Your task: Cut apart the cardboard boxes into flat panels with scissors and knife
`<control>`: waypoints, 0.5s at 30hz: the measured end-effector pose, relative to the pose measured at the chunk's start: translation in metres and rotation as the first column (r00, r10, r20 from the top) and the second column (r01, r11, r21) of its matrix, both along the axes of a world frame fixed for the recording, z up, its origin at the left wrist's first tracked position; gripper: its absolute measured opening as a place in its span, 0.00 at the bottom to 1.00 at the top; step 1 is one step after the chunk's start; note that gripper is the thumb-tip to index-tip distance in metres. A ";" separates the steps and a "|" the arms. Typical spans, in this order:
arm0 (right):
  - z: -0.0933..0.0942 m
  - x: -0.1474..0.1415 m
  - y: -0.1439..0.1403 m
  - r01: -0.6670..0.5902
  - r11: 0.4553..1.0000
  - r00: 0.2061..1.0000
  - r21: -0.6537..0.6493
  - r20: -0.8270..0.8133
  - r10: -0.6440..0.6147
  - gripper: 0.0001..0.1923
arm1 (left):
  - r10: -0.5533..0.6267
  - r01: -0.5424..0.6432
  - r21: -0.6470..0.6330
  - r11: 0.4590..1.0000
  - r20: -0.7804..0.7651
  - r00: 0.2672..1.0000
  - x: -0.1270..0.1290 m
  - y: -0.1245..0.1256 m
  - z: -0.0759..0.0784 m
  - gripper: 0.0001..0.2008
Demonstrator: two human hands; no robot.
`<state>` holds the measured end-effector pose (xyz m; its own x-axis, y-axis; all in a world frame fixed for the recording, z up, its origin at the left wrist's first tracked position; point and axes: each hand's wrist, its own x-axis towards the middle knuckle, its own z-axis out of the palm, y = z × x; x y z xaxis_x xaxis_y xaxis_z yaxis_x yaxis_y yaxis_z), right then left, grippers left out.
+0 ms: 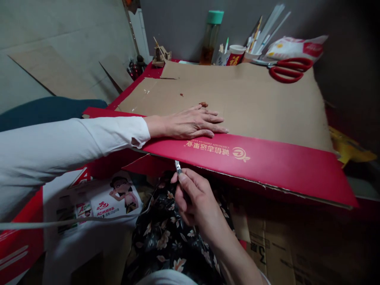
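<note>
My left hand (192, 122) lies flat with its fingers stretched out, pressing on a sheet of cardboard (267, 107). Brown board shows over most of the sheet, and a red printed strip (267, 158) with gold lettering runs along its near side. In my right hand (196, 194) is a box cutter (178, 167), its metal tip pointing up at the strip's near edge. Whether the tip touches the board I cannot tell. A ragged cut line shows along that edge, to the right. Small dark brown scraps (203, 104) lie just beyond my left fingertips.
Red-handled scissors (289, 70) rest on the sheet's far right. Behind stand a bottle with a teal lid (215, 18), a red cup (236, 55), a holder of sticks and a white plastic packet (293, 48). A white printed carton (103, 202) stands below left.
</note>
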<state>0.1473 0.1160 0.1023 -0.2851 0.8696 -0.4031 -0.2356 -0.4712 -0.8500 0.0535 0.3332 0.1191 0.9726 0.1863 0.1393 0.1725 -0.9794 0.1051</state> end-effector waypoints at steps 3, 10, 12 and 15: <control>0.002 -0.005 -0.005 -0.012 1.000 1.000 0.002 0.009 0.012 0.11 | -0.013 0.013 0.007 1.000 0.010 1.000 0.000 0.001 0.000 0.29; -0.001 -0.003 -0.011 -0.052 0.999 0.999 0.001 0.014 0.052 0.13 | -0.013 0.013 0.084 0.996 -0.003 1.000 0.001 -0.001 0.001 0.32; -0.002 -0.007 0.000 -0.040 0.999 0.999 -0.001 -0.018 0.040 0.12 | -0.008 0.007 0.108 0.994 0.005 1.000 0.001 -0.002 0.001 0.32; -0.004 -0.017 0.007 -0.018 1.000 0.997 0.001 -0.072 0.018 0.10 | 0.003 -0.007 0.156 0.988 0.026 1.000 0.001 -0.003 -0.001 0.31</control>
